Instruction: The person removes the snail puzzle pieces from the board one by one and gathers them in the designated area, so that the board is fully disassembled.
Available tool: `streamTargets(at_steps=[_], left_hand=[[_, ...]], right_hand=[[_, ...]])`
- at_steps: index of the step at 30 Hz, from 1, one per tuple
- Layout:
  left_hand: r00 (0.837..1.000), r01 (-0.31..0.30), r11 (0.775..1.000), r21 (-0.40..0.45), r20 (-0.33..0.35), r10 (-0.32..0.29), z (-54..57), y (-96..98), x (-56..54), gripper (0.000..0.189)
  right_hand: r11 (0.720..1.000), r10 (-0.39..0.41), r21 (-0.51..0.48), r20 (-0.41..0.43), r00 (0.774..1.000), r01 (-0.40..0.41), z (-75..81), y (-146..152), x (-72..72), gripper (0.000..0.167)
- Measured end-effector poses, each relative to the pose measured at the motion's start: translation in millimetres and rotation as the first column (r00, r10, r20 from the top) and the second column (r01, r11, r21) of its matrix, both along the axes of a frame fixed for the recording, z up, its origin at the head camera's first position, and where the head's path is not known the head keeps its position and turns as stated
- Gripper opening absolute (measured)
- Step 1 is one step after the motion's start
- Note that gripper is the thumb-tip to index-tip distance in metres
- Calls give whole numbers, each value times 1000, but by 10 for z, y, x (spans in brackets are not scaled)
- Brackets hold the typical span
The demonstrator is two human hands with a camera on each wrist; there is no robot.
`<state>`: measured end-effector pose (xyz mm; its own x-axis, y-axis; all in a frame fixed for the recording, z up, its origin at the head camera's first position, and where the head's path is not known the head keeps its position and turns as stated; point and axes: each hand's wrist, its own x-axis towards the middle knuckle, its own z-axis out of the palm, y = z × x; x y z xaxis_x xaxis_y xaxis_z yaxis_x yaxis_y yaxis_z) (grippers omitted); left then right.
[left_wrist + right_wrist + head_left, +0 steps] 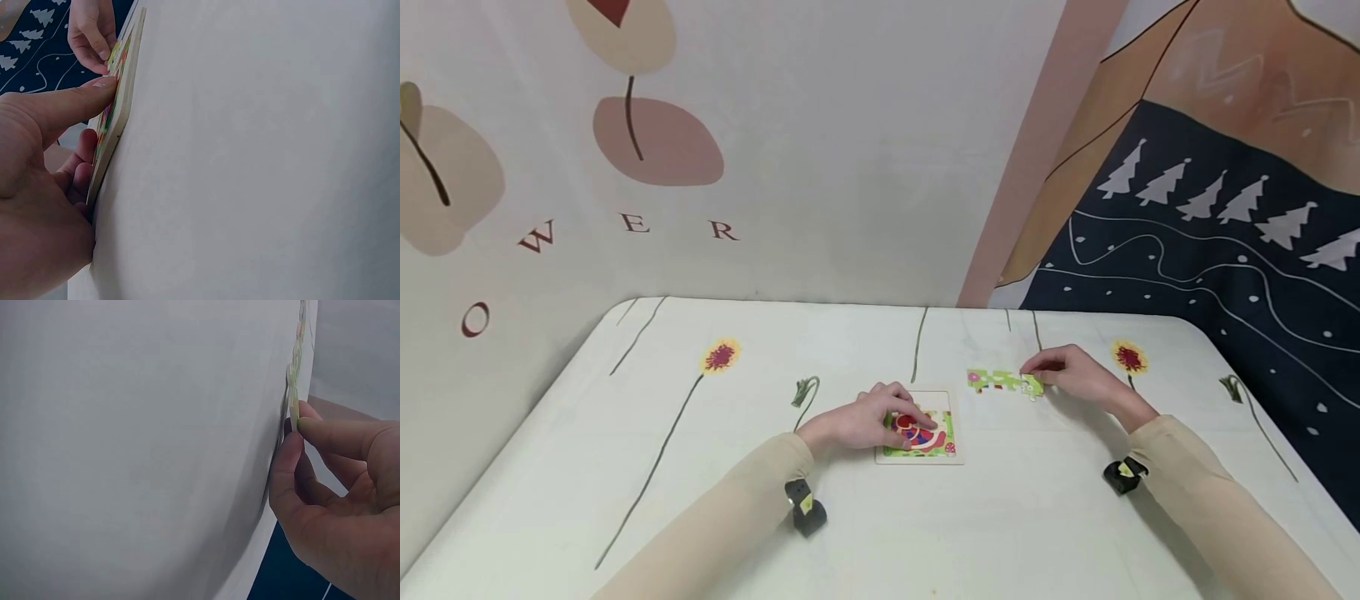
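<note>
A small jigsaw puzzle board (953, 433) with a pale frame lies on the table, its lower part filled with a colourful picture. My left hand (872, 419) rests over its left side, the thumb (94, 90) extended onto the picture in the left wrist view. To the right of the board, several loose green puzzle pieces (997, 379) lie in a row. At the right end of that row, my right hand (1075, 375) pinches a green puzzle piece (295, 409) between thumb and fingertips. In the right wrist view that piece stands edge-on, slightly above the table.
A white cloth (700, 517) printed with flowers and stems covers the table. Behind it hangs a pale patterned backdrop (850, 167), with a dark tree-printed cloth (1150, 225) at the right. Each forearm carries a black wrist camera (808, 512).
</note>
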<state>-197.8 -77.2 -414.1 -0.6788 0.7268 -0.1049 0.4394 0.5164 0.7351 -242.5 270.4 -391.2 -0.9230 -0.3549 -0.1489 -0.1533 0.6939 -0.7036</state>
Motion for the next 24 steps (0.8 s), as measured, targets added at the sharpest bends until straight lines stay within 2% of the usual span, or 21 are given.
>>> streamTargets(at_steps=[24], left_hand=[[1000, -1, 1000, 1, 1, 1, -16, -1, 0, 35]], right_hand=[[1000, -11, 22, -26, 1000, 11, -25, -40, -34, 18]])
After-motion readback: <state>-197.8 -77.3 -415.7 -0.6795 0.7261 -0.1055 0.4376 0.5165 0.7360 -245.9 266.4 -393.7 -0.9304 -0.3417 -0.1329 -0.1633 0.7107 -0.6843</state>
